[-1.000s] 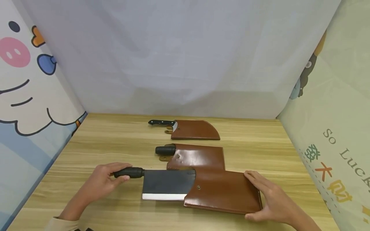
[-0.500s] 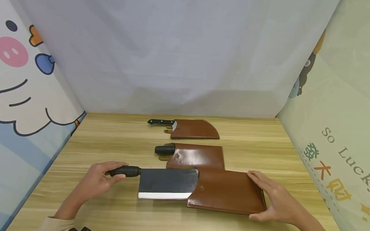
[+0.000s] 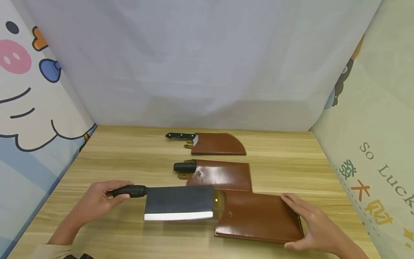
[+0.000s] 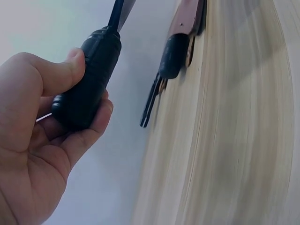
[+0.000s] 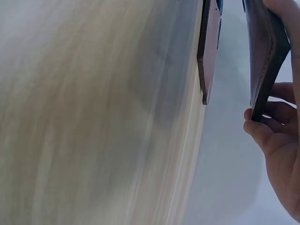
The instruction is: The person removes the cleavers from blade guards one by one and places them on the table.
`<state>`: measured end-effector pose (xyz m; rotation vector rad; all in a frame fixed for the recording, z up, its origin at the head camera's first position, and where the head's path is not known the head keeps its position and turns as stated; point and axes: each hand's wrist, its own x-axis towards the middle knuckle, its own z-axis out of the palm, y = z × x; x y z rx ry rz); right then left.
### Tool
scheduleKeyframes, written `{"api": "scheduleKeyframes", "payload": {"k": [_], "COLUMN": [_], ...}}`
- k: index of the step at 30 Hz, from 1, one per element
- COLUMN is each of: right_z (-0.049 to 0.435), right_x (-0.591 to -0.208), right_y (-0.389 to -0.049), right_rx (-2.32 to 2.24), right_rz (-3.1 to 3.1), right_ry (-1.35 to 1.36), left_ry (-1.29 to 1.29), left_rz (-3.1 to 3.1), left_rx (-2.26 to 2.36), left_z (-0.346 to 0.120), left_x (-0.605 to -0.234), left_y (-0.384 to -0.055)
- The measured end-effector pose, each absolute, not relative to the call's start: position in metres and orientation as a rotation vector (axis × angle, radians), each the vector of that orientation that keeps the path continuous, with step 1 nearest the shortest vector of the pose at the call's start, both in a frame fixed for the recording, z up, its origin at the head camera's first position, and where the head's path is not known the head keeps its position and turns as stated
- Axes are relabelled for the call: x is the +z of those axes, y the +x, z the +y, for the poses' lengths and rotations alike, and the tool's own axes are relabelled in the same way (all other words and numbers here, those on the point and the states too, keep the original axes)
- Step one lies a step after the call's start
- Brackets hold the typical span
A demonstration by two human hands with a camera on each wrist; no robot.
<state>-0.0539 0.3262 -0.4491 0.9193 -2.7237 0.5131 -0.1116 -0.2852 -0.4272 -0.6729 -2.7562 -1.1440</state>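
Thumb and fingers of my left hand (image 3: 95, 203) wrap the black ribbed handle (image 4: 91, 75) of a cleaver (image 3: 179, 203). Its dark blade, with a bright cutting edge, is bare along its whole length and points right. Just right of the blade's end lies the mouth of a brown leather knife sheath (image 3: 258, 216), where a tan strap with a brass snap (image 3: 216, 200) shows. My right hand (image 3: 312, 225) grips the sheath's far right end, thumb on the near corner and fingers on the far one. In the right wrist view the sheath (image 5: 265, 51) stands edge-on between the fingers.
Behind the sheath, a second brown sheath (image 3: 223, 174) holds a knife with a black round handle (image 3: 184, 167). Farther back lies a curved sheath (image 3: 220, 144) with a riveted black-handled knife (image 3: 180, 136). All are on a wooden table (image 3: 129, 158) before a pale cloth backdrop (image 3: 207, 64).
My left hand has drawn the cleaver leftward, and its blade has come out of the sheath. My right hand and the sheath have shifted slightly right. The two other sheathed knives lie still.
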Motion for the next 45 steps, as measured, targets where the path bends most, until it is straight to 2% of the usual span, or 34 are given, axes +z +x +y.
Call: {"api": "scheduleKeyframes", "payload": {"k": [17,29,45], "right_z": [0.343,0.345,0.343], "right_x": [-0.453,-0.46,-0.466], "right_y": [-0.038,-0.034,-0.036], "right_rx": [0.477,0.55,0.574], "right_rz": [-2.865,-2.908,-3.021], "right_ry": [0.802,0.827,0.793], "left_ry": [-0.644,-0.731,-0.695], "left_rz": [-2.864,-2.9,-2.971], "left_rx": [-1.077,-1.002,-0.934], "left_z": [-0.313,-0.314,-0.311], "left_x": [-0.449,-0.465,-0.478], "left_y": [-0.105,-0.105,-0.109]}}
